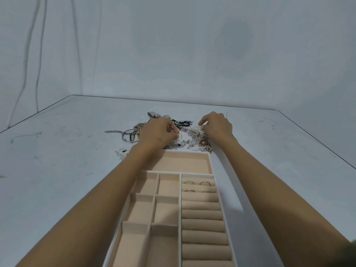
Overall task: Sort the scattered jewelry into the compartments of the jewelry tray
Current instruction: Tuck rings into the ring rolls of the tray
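A white jewelry tray (217, 182) with pinkish lining lies lengthwise in front of me. Three rings (196, 183) sit in its ring rolls at the far right. Beyond its far end lies a heap of scattered jewelry (194, 138): chains, hoops, pendants. My left hand (157, 132) rests over the heap's left part, its fingertips pinched on a small thin hoop (178, 136). My right hand (216, 125) hovers over the heap's right side, fingers curled and thumb near forefinger; whether anything is in them I cannot tell.
A silver bangle (128, 136) and a link chain (112, 131) lie left of the heap, small earrings (121, 153) nearer me. A metal clasp piece (153, 114) sits at the far side. The grey table (57, 151) ends at a wall behind.
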